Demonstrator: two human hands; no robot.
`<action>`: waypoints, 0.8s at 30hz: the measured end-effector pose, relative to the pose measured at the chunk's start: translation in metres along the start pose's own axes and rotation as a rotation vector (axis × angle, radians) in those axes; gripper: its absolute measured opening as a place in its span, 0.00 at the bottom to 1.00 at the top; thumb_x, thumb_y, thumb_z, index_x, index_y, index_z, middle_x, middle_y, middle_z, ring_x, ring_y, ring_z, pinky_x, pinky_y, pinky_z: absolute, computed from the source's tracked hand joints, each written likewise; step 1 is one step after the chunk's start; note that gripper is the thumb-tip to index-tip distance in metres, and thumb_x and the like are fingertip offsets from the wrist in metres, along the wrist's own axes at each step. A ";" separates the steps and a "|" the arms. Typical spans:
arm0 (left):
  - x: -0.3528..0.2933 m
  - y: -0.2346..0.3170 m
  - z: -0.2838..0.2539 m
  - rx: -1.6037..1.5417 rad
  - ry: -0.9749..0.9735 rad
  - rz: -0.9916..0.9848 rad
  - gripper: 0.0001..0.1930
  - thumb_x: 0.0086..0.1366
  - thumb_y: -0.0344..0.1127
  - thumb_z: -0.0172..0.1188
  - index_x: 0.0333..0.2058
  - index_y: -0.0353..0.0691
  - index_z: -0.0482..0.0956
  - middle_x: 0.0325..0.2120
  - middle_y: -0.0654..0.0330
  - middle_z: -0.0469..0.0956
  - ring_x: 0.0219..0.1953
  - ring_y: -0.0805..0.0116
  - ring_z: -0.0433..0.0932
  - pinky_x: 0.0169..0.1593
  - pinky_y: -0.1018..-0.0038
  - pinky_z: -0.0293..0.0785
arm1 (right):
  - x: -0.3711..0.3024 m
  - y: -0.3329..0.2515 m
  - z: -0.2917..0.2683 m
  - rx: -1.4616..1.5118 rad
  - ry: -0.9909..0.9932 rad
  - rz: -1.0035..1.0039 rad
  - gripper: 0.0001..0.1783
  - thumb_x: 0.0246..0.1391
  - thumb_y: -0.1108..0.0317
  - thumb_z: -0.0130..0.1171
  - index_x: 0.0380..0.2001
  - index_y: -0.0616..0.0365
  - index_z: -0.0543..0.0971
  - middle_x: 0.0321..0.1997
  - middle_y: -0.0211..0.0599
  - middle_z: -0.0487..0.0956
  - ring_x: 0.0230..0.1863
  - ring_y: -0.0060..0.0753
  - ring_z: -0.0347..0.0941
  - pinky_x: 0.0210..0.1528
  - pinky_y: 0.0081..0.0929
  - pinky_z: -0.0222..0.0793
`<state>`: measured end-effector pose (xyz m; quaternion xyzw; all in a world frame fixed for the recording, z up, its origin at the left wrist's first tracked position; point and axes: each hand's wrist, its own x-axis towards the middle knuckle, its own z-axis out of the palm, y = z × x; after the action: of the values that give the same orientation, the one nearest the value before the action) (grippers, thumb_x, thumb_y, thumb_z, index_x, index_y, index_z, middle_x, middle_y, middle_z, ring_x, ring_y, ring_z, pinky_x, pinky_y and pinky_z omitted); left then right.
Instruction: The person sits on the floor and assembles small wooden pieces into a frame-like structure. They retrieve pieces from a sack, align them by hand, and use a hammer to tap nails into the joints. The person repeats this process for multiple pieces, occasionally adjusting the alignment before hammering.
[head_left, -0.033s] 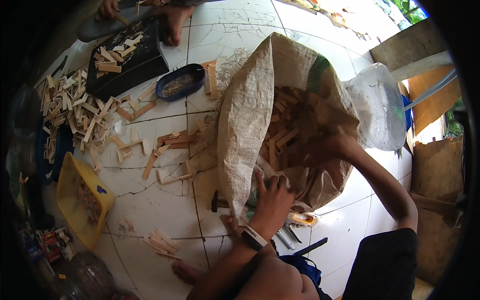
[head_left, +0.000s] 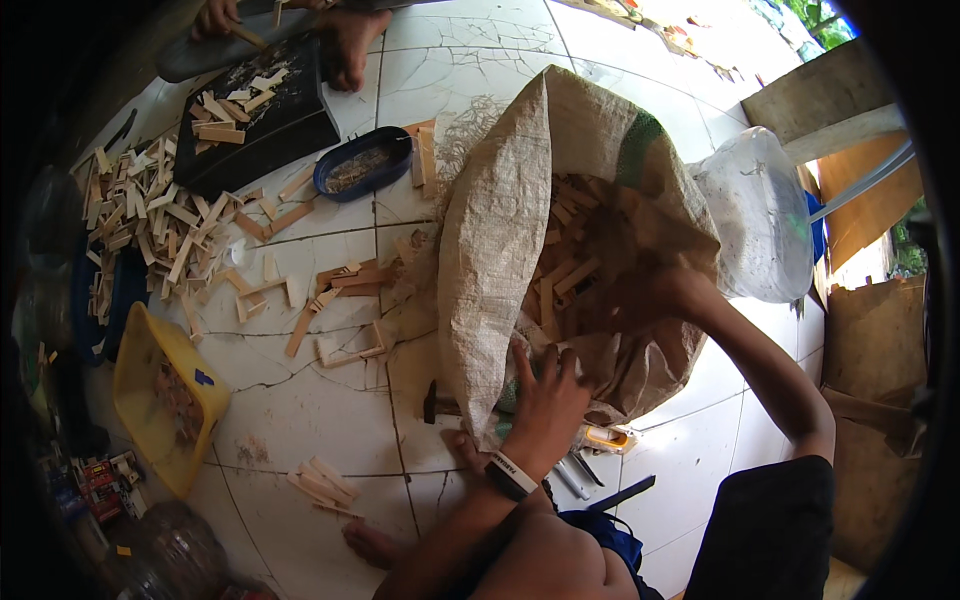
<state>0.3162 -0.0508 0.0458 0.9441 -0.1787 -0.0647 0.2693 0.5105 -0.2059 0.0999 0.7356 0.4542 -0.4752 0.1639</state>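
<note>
A woven plastic sack (head_left: pixel 495 240) stands wide-mouthed on the tiled floor before me, with several short wooden pieces (head_left: pixel 565 275) visible in it. My left hand (head_left: pixel 548 400) lies on the sack's near rim, fingers spread apart over the fabric. Through the mouth from the right reaches my right hand (head_left: pixel 640 303), deep in shadow among the wood pieces. Its fingers are too dark to make out, so whether it holds a piece is unclear.
Left lies a heap of wooden pieces (head_left: pixel 150 215) beside a black box (head_left: pixel 260 140), a blue dish (head_left: pixel 362 165) and a yellow bin (head_left: pixel 165 400). Another person's hand (head_left: pixel 215 18) and foot show at upper left. A clear plastic container (head_left: pixel 755 215) adjoins the sack's right side.
My right hand has shifted very slightly inside the sack. My left hand stays on the rim.
</note>
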 end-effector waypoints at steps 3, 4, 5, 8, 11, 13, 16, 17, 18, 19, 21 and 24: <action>0.000 0.002 0.005 -0.035 0.068 0.001 0.29 0.61 0.29 0.66 0.63 0.53 0.79 0.55 0.45 0.80 0.68 0.48 0.72 0.73 0.22 0.46 | 0.016 -0.003 0.010 0.304 0.051 0.046 0.26 0.61 0.59 0.61 0.62 0.49 0.80 0.49 0.36 0.88 0.48 0.44 0.86 0.49 0.43 0.81; 0.001 0.002 0.006 -0.020 0.013 -0.016 0.31 0.60 0.29 0.67 0.65 0.51 0.77 0.54 0.46 0.81 0.67 0.49 0.73 0.73 0.23 0.46 | 0.022 -0.003 0.015 0.229 0.097 0.024 0.24 0.62 0.57 0.61 0.61 0.46 0.81 0.49 0.36 0.88 0.49 0.45 0.85 0.50 0.44 0.81; 0.001 0.001 0.007 -0.004 -0.043 -0.034 0.33 0.60 0.29 0.68 0.66 0.48 0.76 0.52 0.46 0.82 0.66 0.50 0.75 0.73 0.23 0.46 | 0.030 -0.004 0.021 0.143 0.071 0.051 0.23 0.63 0.56 0.61 0.60 0.43 0.82 0.49 0.37 0.88 0.50 0.46 0.85 0.51 0.45 0.80; 0.002 -0.003 0.011 -0.027 -0.247 -0.100 0.38 0.58 0.29 0.71 0.68 0.43 0.72 0.42 0.49 0.86 0.59 0.53 0.81 0.74 0.25 0.45 | 0.052 -0.010 0.038 0.049 0.157 -0.005 0.22 0.64 0.55 0.61 0.60 0.40 0.82 0.48 0.40 0.86 0.48 0.48 0.85 0.49 0.48 0.81; -0.003 -0.008 0.015 -0.037 -0.081 -0.066 0.36 0.57 0.29 0.72 0.66 0.44 0.75 0.33 0.53 0.87 0.50 0.55 0.86 0.75 0.27 0.45 | 0.068 -0.025 0.055 0.048 0.505 -0.120 0.24 0.62 0.56 0.63 0.61 0.41 0.79 0.51 0.42 0.82 0.49 0.49 0.84 0.46 0.50 0.81; -0.006 -0.011 0.015 -0.030 -0.026 -0.042 0.32 0.56 0.30 0.73 0.61 0.44 0.78 0.32 0.53 0.87 0.48 0.55 0.86 0.75 0.28 0.46 | 0.077 -0.032 0.059 0.026 0.619 -0.193 0.24 0.60 0.57 0.64 0.60 0.43 0.79 0.57 0.43 0.78 0.53 0.48 0.82 0.47 0.47 0.81; -0.006 -0.016 0.012 -0.012 -0.087 -0.052 0.26 0.53 0.31 0.75 0.53 0.44 0.83 0.29 0.55 0.86 0.47 0.56 0.86 0.75 0.29 0.47 | 0.087 -0.033 0.057 -0.176 0.616 -0.257 0.22 0.58 0.59 0.64 0.57 0.45 0.81 0.65 0.41 0.74 0.60 0.45 0.79 0.53 0.40 0.80; -0.005 -0.017 0.010 0.007 -0.107 -0.054 0.24 0.53 0.31 0.76 0.50 0.44 0.84 0.28 0.57 0.86 0.47 0.57 0.86 0.74 0.29 0.48 | 0.090 -0.031 0.054 -0.330 0.672 -0.251 0.20 0.58 0.60 0.64 0.55 0.45 0.82 0.63 0.41 0.74 0.61 0.45 0.78 0.54 0.41 0.79; -0.006 -0.017 0.007 -0.003 -0.107 -0.055 0.22 0.52 0.31 0.76 0.48 0.45 0.85 0.27 0.57 0.86 0.47 0.57 0.86 0.74 0.29 0.48 | 0.092 -0.030 0.053 -0.486 0.702 -0.252 0.19 0.58 0.60 0.64 0.53 0.45 0.82 0.62 0.40 0.75 0.61 0.44 0.77 0.55 0.42 0.77; -0.007 -0.019 0.003 0.001 -0.094 -0.053 0.20 0.52 0.31 0.76 0.46 0.45 0.85 0.26 0.58 0.85 0.47 0.58 0.86 0.74 0.30 0.48 | 0.094 -0.029 0.052 -0.481 0.705 -0.288 0.19 0.58 0.59 0.64 0.52 0.43 0.82 0.61 0.38 0.75 0.61 0.43 0.76 0.56 0.44 0.76; -0.008 -0.023 -0.004 -0.004 -0.067 -0.055 0.18 0.52 0.31 0.76 0.43 0.45 0.85 0.25 0.59 0.84 0.46 0.59 0.86 0.74 0.30 0.49 | 0.096 -0.024 0.049 -0.516 0.635 -0.344 0.18 0.57 0.57 0.64 0.51 0.41 0.81 0.59 0.34 0.77 0.61 0.39 0.74 0.58 0.47 0.74; -0.010 -0.027 -0.011 -0.010 -0.029 -0.058 0.17 0.53 0.30 0.74 0.43 0.47 0.86 0.24 0.61 0.84 0.44 0.61 0.85 0.74 0.31 0.47 | 0.092 -0.021 0.051 -0.483 0.397 -0.430 0.14 0.56 0.57 0.63 0.46 0.43 0.83 0.55 0.29 0.79 0.64 0.36 0.72 0.61 0.50 0.71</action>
<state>0.3172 -0.0200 0.0409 0.9465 -0.1550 -0.0872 0.2692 0.4778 -0.1818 0.0002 0.6414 0.7201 -0.2263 0.1378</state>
